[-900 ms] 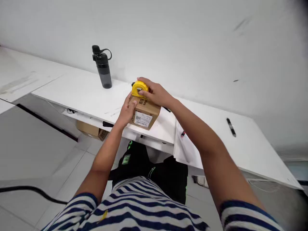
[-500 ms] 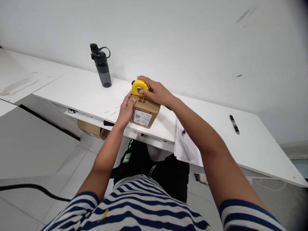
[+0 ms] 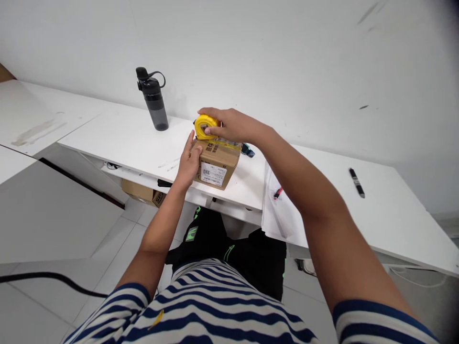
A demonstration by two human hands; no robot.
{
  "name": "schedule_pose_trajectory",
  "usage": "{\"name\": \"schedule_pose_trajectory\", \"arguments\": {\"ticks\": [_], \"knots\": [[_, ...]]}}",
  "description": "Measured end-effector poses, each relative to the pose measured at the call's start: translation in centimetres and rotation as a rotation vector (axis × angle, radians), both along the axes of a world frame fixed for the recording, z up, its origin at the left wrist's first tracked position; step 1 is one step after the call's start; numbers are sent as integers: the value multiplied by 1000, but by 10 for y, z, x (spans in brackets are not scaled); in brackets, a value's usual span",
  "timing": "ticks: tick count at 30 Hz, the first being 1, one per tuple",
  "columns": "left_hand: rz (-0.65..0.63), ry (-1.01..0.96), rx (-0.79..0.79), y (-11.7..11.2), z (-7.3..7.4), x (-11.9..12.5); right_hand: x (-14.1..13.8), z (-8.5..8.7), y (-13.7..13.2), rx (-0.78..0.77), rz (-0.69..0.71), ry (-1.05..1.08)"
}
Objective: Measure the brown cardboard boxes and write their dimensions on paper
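Note:
A small brown cardboard box (image 3: 216, 152) with a white label on its front sits near the desk's front edge. My left hand (image 3: 189, 165) grips its left side, thumb on the top face and index finger raised close to the tape measure. Closed around a yellow tape measure (image 3: 201, 123) is my right hand (image 3: 233, 125), above the box's back left corner. A thin yellow strip, which looks like the blade, runs rightward along the top of the box. Its far end is partly hidden by my right wrist.
On the white desk (image 3: 122, 131), a dark water bottle (image 3: 155, 105) stands at the back left. A dark green object (image 3: 247, 150) lies right of the box. Papers (image 3: 279, 217) with a red pen (image 3: 278, 192) are further right, then a black marker (image 3: 356, 183). Another cardboard box (image 3: 138, 191) is below.
My right hand and the tape measure have shifted slightly up and left. The yellow strip on the box top and the dark green object now show. My left hand keeps its grip.

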State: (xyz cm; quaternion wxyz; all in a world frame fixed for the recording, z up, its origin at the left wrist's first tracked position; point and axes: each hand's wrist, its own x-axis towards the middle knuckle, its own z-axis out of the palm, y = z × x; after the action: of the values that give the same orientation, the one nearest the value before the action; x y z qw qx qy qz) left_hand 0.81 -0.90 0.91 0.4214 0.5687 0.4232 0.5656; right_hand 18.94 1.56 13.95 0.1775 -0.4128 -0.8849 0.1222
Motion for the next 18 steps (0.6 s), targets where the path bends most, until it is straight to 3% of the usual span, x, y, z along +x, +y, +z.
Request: {"name": "schedule_pose_trajectory", "arguments": {"ticks": [8,13,18], "knots": [[73,64,-23,-2,4,1,1,10,-4,-16,2,-57],[139,287,51,-4,5,-6,4,11,-3,-36,-6,-61],[174,539,122,-7,16,-14,11,15,-8,-41,-44,-55]]}}
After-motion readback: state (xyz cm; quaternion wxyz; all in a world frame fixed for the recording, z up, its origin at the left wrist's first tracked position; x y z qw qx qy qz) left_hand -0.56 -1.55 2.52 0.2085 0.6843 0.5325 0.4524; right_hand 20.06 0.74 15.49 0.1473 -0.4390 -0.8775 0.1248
